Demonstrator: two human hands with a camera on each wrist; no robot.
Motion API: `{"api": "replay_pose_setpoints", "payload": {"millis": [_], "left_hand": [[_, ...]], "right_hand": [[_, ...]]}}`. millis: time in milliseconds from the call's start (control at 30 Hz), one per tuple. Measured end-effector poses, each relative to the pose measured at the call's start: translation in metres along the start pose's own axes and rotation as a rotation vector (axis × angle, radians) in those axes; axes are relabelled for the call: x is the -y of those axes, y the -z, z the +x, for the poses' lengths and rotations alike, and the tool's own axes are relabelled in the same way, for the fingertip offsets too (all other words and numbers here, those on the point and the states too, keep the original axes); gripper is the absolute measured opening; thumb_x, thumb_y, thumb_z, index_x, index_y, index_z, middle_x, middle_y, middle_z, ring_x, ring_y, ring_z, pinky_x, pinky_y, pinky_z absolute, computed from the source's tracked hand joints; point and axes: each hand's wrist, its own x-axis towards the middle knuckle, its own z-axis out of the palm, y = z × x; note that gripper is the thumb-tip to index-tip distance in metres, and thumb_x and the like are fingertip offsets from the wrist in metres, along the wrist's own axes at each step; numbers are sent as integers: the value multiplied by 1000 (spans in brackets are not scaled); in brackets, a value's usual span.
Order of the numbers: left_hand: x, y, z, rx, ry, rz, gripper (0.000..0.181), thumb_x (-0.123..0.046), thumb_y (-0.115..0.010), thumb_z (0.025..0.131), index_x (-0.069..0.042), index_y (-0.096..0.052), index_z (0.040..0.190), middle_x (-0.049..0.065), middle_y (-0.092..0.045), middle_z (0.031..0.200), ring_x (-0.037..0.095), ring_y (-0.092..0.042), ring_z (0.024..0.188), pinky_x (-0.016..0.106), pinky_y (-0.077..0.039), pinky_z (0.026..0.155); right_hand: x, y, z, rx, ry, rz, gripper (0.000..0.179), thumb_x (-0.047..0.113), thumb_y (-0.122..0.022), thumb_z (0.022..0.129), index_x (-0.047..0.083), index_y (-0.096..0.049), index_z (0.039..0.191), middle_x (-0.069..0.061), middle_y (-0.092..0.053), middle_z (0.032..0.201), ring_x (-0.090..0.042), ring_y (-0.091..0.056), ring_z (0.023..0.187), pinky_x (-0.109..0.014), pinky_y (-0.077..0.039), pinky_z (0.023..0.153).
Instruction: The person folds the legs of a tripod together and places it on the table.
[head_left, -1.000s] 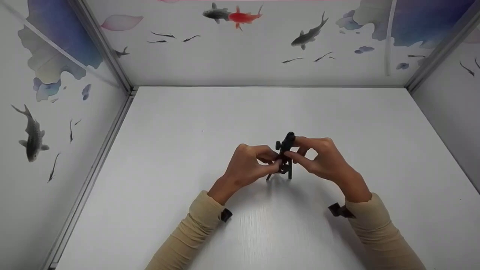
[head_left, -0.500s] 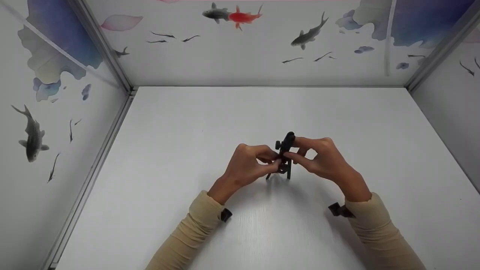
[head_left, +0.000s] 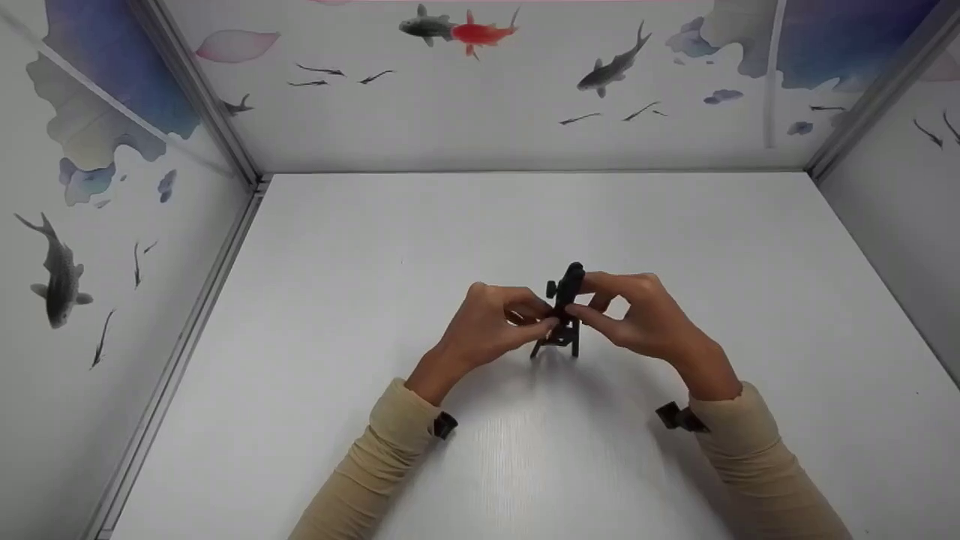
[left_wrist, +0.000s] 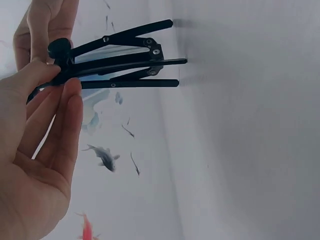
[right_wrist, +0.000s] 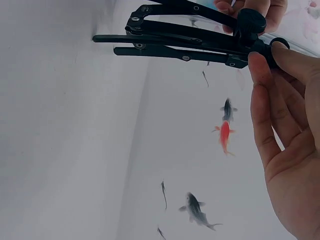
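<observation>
A small black tripod stands upright near the middle of the white table, its thin legs partly spread. A round knob juts from its upper part. My right hand pinches the upper end between thumb and fingers, as the right wrist view shows. From the other side my left hand holds the tripod a little lower, thumb and fingertips on its body. The metal-pinned braces joining the legs show in both wrist views. Fingers cover part of the tripod's head.
The white tabletop spreads around both hands. White panels printed with fish and leaves enclose the back and sides, with metal rails along the left edge. Black wrist cameras sit at the cuffs.
The left hand's fingers have shifted slightly upward on the tripod, uncovering more of the leg braces. The right hand keeps its grip. The head view has shifted slightly.
</observation>
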Motion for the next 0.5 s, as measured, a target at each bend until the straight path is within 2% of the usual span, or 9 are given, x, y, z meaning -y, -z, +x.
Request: {"api": "replay_pose_setpoints", "payload": {"millis": [67,133,267,400,500], "left_hand": [[1,3,0,35,37,5,12,-20,-85,96,-10,-84,103,2,-85,95,7,-81,85,25,-65,74],[3,7,0,83,80,17,16,-23,-86,95,-10,-85,104,2,-85,96,7,-81,86,24,-65,75],[7,9,-2,213,144,40,18,-21,-88,94,-10,-85,108,2,-86,101,8,-82,89,21,-64,79],[14,6,-3,299,129,80,16,-15,-85,96,-10,-85,111,0,-85,105,9,-82,93,20,-63,82],[17,4,-4,305,109,97,15,-12,-84,96,-9,-85,111,1,-85,104,11,-82,94,21,-63,84]], "right_hand": [[0,3,-1,24,-46,0,36,9,-80,98,22,-76,132,6,-83,116,-5,-75,77,-23,-58,73],[0,6,-3,47,-101,-23,39,8,-75,99,24,-73,134,6,-82,119,-5,-73,79,-27,-58,69],[-1,9,-6,136,-210,-125,37,7,-70,95,28,-72,125,13,-81,115,-4,-70,81,-31,-55,64],[-4,5,-7,296,-311,-174,29,13,-71,93,32,-78,113,22,-79,105,-3,-69,81,-33,-56,71],[-7,-1,-7,396,-363,-163,26,18,-72,94,32,-82,114,20,-81,104,-3,-69,80,-34,-56,74]]}}
